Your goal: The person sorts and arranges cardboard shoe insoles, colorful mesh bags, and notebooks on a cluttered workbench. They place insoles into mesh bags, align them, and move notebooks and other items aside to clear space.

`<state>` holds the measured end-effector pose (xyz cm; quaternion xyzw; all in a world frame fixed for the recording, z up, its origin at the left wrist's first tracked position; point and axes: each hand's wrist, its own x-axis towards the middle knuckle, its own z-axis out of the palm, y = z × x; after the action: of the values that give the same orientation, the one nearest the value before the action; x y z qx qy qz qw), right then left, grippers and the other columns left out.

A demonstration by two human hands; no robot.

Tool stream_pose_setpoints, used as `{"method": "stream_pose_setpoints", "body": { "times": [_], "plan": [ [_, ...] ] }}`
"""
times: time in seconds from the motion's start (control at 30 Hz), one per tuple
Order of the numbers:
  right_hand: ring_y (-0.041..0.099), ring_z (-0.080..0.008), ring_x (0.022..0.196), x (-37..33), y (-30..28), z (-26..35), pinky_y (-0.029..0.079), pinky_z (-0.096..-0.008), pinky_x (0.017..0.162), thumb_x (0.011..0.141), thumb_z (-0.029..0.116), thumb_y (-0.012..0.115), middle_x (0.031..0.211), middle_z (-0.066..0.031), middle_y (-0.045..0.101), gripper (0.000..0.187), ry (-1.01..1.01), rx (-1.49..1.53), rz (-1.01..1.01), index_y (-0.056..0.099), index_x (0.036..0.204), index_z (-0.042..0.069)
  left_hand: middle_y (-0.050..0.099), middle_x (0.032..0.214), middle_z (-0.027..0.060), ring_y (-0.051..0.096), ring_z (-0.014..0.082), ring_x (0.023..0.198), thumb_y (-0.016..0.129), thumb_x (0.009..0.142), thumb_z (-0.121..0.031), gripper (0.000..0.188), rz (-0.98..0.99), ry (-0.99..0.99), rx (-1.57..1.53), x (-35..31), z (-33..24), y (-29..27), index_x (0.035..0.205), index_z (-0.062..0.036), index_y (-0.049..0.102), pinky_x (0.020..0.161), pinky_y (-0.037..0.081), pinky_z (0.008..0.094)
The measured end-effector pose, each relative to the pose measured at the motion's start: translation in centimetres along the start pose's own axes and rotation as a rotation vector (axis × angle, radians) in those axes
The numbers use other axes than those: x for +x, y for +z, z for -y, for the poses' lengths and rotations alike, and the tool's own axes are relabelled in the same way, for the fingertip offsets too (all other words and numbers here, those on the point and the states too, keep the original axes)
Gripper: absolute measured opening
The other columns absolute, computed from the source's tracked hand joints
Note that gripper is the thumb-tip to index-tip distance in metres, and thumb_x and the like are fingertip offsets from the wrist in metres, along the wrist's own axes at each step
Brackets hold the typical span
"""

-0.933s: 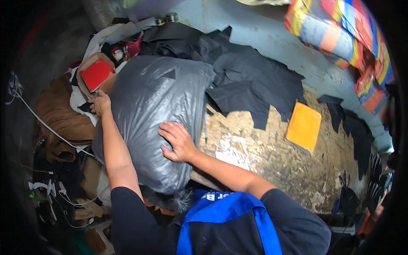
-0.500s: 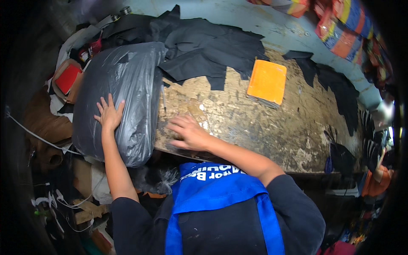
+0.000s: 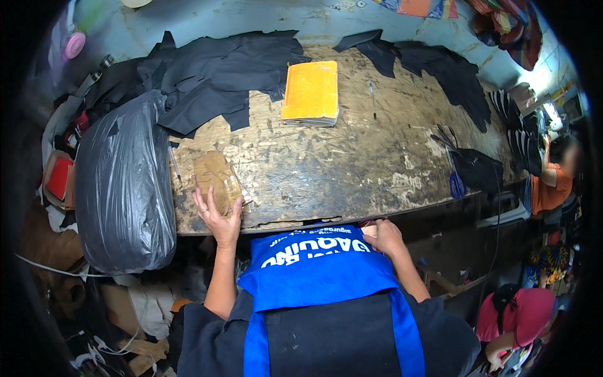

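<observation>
A stack of flat brown pieces with curved edges [image 3: 217,173] lies on the worn wooden table [image 3: 370,169], with pale pieces showing at its right side. My left hand [image 3: 220,217] rests over the near end of this stack, fingers stretched and thumb apart at its right edge. My right hand [image 3: 384,239] is at the table's front edge beside my blue apron [image 3: 314,261]. Its fingers are closed by a small pale, tan thing, mostly hidden, whose kind I cannot make out.
A stuffed grey plastic bag [image 3: 125,188] stands at the left, a pen [image 3: 174,164] beside it. Black cut material [image 3: 220,75] and a yellow-orange book [image 3: 311,93] lie farther back. Blue-handled scissors [image 3: 457,183] are at the right. Two people [image 3: 515,317] are off to the right.
My view has shifted right. My left hand has left the plastic bag for the brown stack. My right hand has withdrawn from near the stack to the table's front edge.
</observation>
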<state>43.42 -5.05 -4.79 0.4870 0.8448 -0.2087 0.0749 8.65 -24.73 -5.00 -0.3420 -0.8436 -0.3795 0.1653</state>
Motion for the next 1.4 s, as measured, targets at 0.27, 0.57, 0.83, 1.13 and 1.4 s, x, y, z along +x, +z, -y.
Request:
{"method": "stream_pose_setpoints", "body": {
  "times": [0.27,0.57,0.83,1.13,1.4],
  "plan": [
    [0.055,-0.0348,0.078,0.8,5.0,-1.7,0.045,-0.0418,0.072,0.070,0.020,0.061,0.075,-0.0184,0.056,0.020,0.097,0.157,-0.551,0.060,0.072,-0.001,0.028,0.136,0.0208,0.022,0.0394,0.127,0.076,0.063,-0.034,0.072,0.037,-0.020,0.064,0.1,-0.2,0.3,0.121,-0.0034,0.046,0.101,0.021,0.0493],
    [0.061,-0.0328,0.070,5.8,9.5,-7.4,0.045,-0.0431,0.066,0.067,0.027,0.059,0.074,-0.0133,0.064,0.019,0.260,0.012,-0.735,0.067,0.073,0.010,0.029,0.133,0.0222,0.024,0.0414,0.125,0.076,0.064,-0.029,0.064,0.008,-0.029,0.005,0.2,-0.2,0.3,0.116,-0.0023,0.049,0.102,0.023,0.0490],
    [0.053,-0.0270,0.108,5.6,8.5,-8.1,0.045,-0.0337,0.086,0.071,0.040,0.068,0.113,-0.0170,0.056,0.050,0.533,-0.124,0.379,0.062,0.101,0.001,0.032,0.130,0.0231,0.026,0.0424,0.123,0.075,0.066,-0.026,0.058,0.007,-0.069,-0.013,0.2,-0.2,0.3,0.113,-0.0021,0.051,0.100,0.025,0.0488],
    [0.058,-0.0156,0.050,0.0,-2.5,-3.6,0.048,-0.0285,0.050,0.072,0.041,0.069,0.058,-0.0082,0.062,0.042,0.243,0.291,0.708,0.064,0.064,0.000,0.034,0.128,0.0225,0.028,0.0408,0.123,0.075,0.065,-0.027,0.058,-0.012,-0.088,-0.020,0.2,-0.4,0.3,0.112,-0.0019,0.051,0.100,0.026,0.0479],
    [0.057,-0.0194,0.049,1.1,-7.8,-7.0,0.044,-0.0329,0.048,0.072,0.032,0.069,0.051,-0.0123,0.057,0.038,0.410,0.273,-0.383,0.057,0.058,-0.001,0.031,0.131,0.0228,0.027,0.0405,0.123,0.075,0.065,-0.028,0.066,0.012,-0.083,-0.025,0.5,-0.8,0.1,0.119,-0.0018,0.045,0.100,0.025,0.0474]
  ]
}}
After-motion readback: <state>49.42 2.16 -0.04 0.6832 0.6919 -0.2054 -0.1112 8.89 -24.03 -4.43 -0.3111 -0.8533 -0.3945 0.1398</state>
